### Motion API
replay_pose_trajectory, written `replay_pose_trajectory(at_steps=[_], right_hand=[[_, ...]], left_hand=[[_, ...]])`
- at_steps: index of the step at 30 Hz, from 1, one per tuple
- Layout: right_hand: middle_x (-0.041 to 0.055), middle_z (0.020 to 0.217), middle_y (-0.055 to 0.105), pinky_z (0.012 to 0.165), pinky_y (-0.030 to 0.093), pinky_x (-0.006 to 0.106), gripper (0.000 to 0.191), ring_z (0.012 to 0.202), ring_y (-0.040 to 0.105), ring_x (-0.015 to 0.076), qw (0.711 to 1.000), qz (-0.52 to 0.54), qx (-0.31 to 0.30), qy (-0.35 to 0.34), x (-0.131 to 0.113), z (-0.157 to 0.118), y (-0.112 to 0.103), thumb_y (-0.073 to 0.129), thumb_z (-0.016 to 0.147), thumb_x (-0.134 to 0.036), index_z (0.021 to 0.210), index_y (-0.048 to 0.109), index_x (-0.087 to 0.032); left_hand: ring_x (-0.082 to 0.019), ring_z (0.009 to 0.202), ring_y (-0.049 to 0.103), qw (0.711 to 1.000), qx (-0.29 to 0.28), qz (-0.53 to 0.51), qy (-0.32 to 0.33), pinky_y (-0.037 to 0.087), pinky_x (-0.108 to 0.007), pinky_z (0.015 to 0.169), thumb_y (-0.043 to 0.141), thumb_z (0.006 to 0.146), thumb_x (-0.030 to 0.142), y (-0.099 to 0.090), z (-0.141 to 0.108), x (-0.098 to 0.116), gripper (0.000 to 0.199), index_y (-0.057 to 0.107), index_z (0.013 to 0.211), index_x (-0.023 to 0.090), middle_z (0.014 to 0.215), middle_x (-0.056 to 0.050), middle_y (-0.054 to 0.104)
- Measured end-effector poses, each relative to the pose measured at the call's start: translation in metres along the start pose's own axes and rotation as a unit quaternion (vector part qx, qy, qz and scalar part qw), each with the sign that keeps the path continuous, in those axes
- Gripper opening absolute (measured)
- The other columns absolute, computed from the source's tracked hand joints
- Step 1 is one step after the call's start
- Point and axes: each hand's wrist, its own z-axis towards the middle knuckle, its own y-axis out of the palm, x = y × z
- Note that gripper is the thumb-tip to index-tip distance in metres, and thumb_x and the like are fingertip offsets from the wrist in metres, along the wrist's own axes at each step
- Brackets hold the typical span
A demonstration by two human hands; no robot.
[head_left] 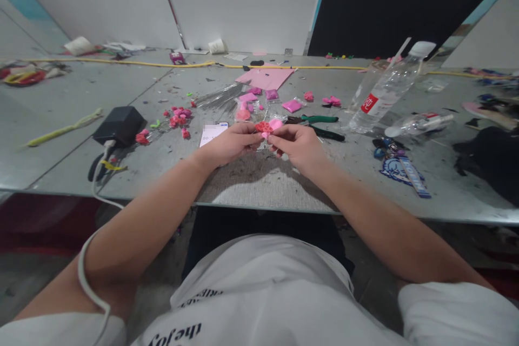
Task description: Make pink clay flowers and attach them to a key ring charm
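My left hand [237,143] and my right hand [298,146] meet above the grey table, fingertips pinched from both sides around a small red and pink clay flower [264,127]. Its underside is partly hidden by the fingers. Just behind the hands lie a flattened salmon clay piece [243,114] and pink clay packets [292,105]. A phone [213,131] showing a timer is beside my left hand. Beyond my right hand rest pliers [320,119], one handle green and the other dark.
At left are a black power adapter [119,125] with a white cable and a cluster of red and pink clay flowers [178,117]. Thin wires [221,96] and a pink sheet [267,77] lie behind. A clear bottle [389,89] stands at right, near a blue keychain [401,169].
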Motion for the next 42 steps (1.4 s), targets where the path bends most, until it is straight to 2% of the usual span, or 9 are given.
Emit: replay_pose_trajectory(at_steps=[4, 9, 12, 18, 25, 29, 37, 39, 42], right_hand=[[0.0011, 0.067, 0.072, 0.051, 0.055, 0.029, 0.036, 0.058, 0.066, 0.0145, 1.0, 0.013, 0.01, 0.026, 0.001, 0.001, 0.001, 0.097, 0.072, -0.049, 0.078, 0.076, -0.021], [0.0001, 0.069, 0.071, 0.051, 0.053, 0.027, 0.04, 0.062, 0.066, 0.0144, 0.996, 0.077, 0.007, 0.047, -0.002, 0.001, 0.002, 0.099, 0.065, -0.05, 0.075, 0.073, -0.021], [0.0011, 0.071, 0.072, 0.051, 0.053, 0.028, 0.038, 0.062, 0.066, 0.0147, 0.995, 0.091, 0.0, 0.044, -0.002, 0.002, 0.001, 0.097, 0.066, -0.05, 0.077, 0.074, -0.021], [-0.0001, 0.067, 0.067, 0.049, 0.049, 0.028, 0.028, 0.058, 0.062, 0.0145, 1.0, 0.006, 0.01, -0.006, 0.004, -0.001, 0.002, 0.087, 0.078, -0.044, 0.079, 0.069, -0.022], [0.0008, 0.073, 0.065, 0.057, 0.047, 0.031, 0.024, 0.066, 0.059, 0.0163, 0.993, -0.096, 0.001, -0.067, 0.001, -0.003, 0.001, 0.075, 0.086, -0.043, 0.079, 0.063, -0.024], [0.0003, 0.074, 0.065, 0.063, 0.047, 0.033, 0.019, 0.068, 0.057, 0.0163, 0.989, -0.117, -0.01, -0.089, -0.001, -0.004, 0.001, 0.072, 0.085, -0.038, 0.078, 0.062, -0.023], [-0.0006, 0.075, 0.065, 0.066, 0.046, 0.033, 0.017, 0.068, 0.057, 0.0154, 0.984, -0.132, -0.031, -0.115, -0.001, -0.009, 0.0, 0.072, 0.087, -0.033, 0.078, 0.062, -0.023], [-0.0005, 0.074, 0.064, 0.064, 0.045, 0.033, 0.02, 0.067, 0.055, 0.0151, 0.985, -0.129, -0.034, -0.11, -0.002, -0.009, -0.002, 0.07, 0.091, -0.037, 0.078, 0.063, -0.023], [-0.0004, 0.069, 0.06, 0.06, 0.042, 0.032, 0.035, 0.064, 0.053, 0.015, 0.988, -0.125, -0.022, -0.09, -0.004, -0.007, -0.004, 0.066, 0.096, -0.051, 0.076, 0.062, -0.023]], left_hand=[[-0.01, 0.063, 0.043, 1.0, -0.014, 0.001, -0.003, 0.035, -0.025, 0.059, 0.087, 0.085, 0.042, 0.0, 0.0, -0.001, 0.033, 0.066, 0.08, 0.017, 0.071, 0.002, 0.047], [-0.01, 0.066, 0.047, 0.998, -0.055, -0.031, 0.012, 0.039, -0.024, 0.061, 0.09, 0.084, 0.044, 0.002, -0.002, 0.002, 0.035, 0.071, 0.09, 0.015, 0.077, 0.001, 0.055], [-0.01, 0.065, 0.046, 0.998, -0.061, -0.003, 0.021, 0.038, -0.024, 0.06, 0.089, 0.085, 0.046, 0.002, -0.003, 0.002, 0.035, 0.072, 0.093, 0.016, 0.077, 0.001, 0.055], [-0.01, 0.067, 0.047, 0.996, -0.057, 0.056, 0.028, 0.039, -0.023, 0.061, 0.085, 0.089, 0.049, 0.001, -0.004, 0.0, 0.035, 0.071, 0.093, 0.017, 0.078, 0.001, 0.054], [-0.01, 0.071, 0.053, 1.0, -0.023, -0.019, -0.006, 0.045, -0.024, 0.065, 0.091, 0.082, 0.045, 0.004, -0.006, 0.004, 0.034, 0.074, 0.094, 0.017, 0.082, 0.0, 0.058], [-0.011, 0.072, 0.054, 1.0, 0.007, -0.028, -0.012, 0.043, -0.025, 0.064, 0.092, 0.079, 0.04, 0.003, -0.005, 0.001, 0.032, 0.074, 0.091, 0.017, 0.081, 0.0, 0.059], [-0.011, 0.07, 0.054, 0.999, 0.003, -0.033, -0.022, 0.041, -0.026, 0.062, 0.093, 0.076, 0.037, 0.006, -0.005, 0.003, 0.031, 0.071, 0.087, 0.017, 0.078, 0.001, 0.058], [-0.012, 0.071, 0.055, 0.999, 0.003, -0.031, -0.019, 0.043, -0.026, 0.064, 0.092, 0.076, 0.037, 0.007, -0.006, 0.004, 0.031, 0.071, 0.086, 0.017, 0.079, 0.001, 0.058], [-0.012, 0.074, 0.057, 1.0, -0.003, -0.019, -0.015, 0.046, -0.027, 0.068, 0.093, 0.075, 0.038, 0.006, -0.006, 0.004, 0.032, 0.073, 0.088, 0.017, 0.083, 0.0, 0.061]])
